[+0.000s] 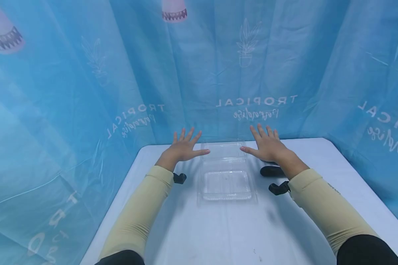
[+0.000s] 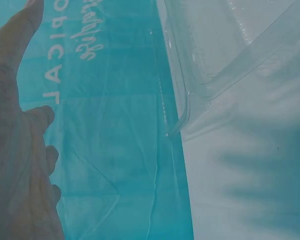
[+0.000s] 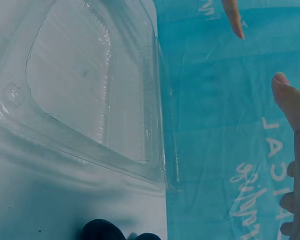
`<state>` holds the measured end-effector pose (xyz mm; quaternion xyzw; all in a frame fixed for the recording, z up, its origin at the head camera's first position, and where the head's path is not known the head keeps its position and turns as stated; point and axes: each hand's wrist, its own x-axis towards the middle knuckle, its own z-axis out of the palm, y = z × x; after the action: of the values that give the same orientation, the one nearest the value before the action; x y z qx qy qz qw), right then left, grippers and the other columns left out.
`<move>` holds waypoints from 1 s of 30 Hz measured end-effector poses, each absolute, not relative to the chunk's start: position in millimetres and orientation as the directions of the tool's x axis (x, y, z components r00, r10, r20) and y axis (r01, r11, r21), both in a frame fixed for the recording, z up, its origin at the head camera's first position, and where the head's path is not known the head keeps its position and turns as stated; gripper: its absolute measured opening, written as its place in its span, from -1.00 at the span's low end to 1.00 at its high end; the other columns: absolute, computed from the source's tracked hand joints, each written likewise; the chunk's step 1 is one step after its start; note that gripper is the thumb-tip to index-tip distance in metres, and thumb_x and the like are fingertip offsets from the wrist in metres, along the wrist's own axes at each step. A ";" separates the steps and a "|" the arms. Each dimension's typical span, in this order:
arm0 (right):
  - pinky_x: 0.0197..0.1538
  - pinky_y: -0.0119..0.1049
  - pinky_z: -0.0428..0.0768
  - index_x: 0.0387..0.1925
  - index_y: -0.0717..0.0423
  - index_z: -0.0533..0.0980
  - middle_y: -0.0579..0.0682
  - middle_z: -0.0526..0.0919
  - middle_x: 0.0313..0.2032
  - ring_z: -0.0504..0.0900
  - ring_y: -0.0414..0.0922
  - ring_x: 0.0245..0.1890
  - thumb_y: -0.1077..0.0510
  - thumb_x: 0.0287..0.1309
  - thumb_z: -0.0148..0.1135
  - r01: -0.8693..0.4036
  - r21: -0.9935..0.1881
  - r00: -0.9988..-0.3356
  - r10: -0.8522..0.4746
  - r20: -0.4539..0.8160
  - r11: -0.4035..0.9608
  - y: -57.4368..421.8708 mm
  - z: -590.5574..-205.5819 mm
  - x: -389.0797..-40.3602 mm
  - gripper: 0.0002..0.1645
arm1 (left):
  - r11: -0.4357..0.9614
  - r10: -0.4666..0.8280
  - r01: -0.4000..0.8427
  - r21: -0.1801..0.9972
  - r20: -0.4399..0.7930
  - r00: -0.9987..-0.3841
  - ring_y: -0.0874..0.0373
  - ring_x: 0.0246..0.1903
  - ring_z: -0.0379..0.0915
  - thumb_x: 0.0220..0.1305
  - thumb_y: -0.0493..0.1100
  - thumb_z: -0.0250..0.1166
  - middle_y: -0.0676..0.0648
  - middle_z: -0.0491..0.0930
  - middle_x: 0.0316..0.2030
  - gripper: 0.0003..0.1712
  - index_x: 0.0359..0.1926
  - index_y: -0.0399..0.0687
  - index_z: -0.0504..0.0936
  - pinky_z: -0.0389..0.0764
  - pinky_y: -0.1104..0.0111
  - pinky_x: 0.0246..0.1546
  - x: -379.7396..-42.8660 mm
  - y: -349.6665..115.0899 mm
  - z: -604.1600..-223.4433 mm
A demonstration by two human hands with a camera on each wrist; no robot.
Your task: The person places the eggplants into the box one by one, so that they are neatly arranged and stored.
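Observation:
A clear plastic clamshell container lies opened flat on the white table, its lid folded back toward the far edge. My left hand hovers beside the lid's left side, fingers spread and straight, holding nothing. Mirroring it on the right, my right hand is raised with spread fingers and an empty palm. Both thumbs point inward over the lid. In the right wrist view, the lid's ribbed panel shows close up, with a fingertip of the left hand at the top.
Partly under my right hand, a black rounded object lies on the white table; another dark piece behind it is mostly hidden. Black wrist mounts hang below the sleeves. A blue printed curtain surrounds the table's far edge and sides.

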<state>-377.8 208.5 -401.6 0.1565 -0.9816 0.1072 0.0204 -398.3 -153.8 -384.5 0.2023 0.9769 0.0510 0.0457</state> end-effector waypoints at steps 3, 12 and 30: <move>0.48 0.45 -0.43 0.70 0.12 -0.26 0.37 -0.30 0.63 -0.34 0.47 0.56 -0.76 0.23 -0.19 -0.315 -0.193 -0.949 -0.304 0.081 0.929 208.6 -401.4 -378.0 0.43 | 0.910 0.406 0.398 0.117 -0.053 -0.912 -0.29 0.59 -0.62 0.16 0.83 -0.24 -0.12 -0.44 0.68 0.31 0.72 0.27 -0.26 -0.68 -0.27 0.43 -400.1 -154.4 -387.1; 0.50 0.43 -0.38 0.70 0.11 -0.26 0.35 -0.27 0.63 -0.31 0.46 0.57 -0.76 0.24 -0.20 -0.325 -0.169 -0.944 -0.306 0.126 0.931 212.0 -404.0 -374.7 0.42 | 0.884 0.435 0.430 0.185 0.017 -0.900 -0.27 0.60 -0.59 0.20 0.80 -0.17 -0.12 -0.43 0.67 0.30 0.73 0.23 -0.24 -0.66 -0.25 0.45 -400.9 -156.1 -405.6; 0.54 0.37 -0.30 0.70 0.13 -0.16 0.30 -0.12 0.64 -0.19 0.40 0.59 -0.56 0.36 0.05 -0.437 -0.250 -0.888 -0.371 0.272 0.864 227.2 -413.5 -351.1 0.29 | 0.574 0.302 0.144 0.806 -0.045 -0.952 -0.04 0.63 -0.49 0.30 0.72 -0.19 0.00 -0.34 0.69 0.16 0.72 0.37 -0.27 -0.25 -0.30 0.52 -367.5 -172.9 -456.7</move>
<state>-351.1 227.2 -413.5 0.2105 -0.9593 0.1541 0.1081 -367.5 -172.9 -456.7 0.1265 0.8827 0.4438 0.0890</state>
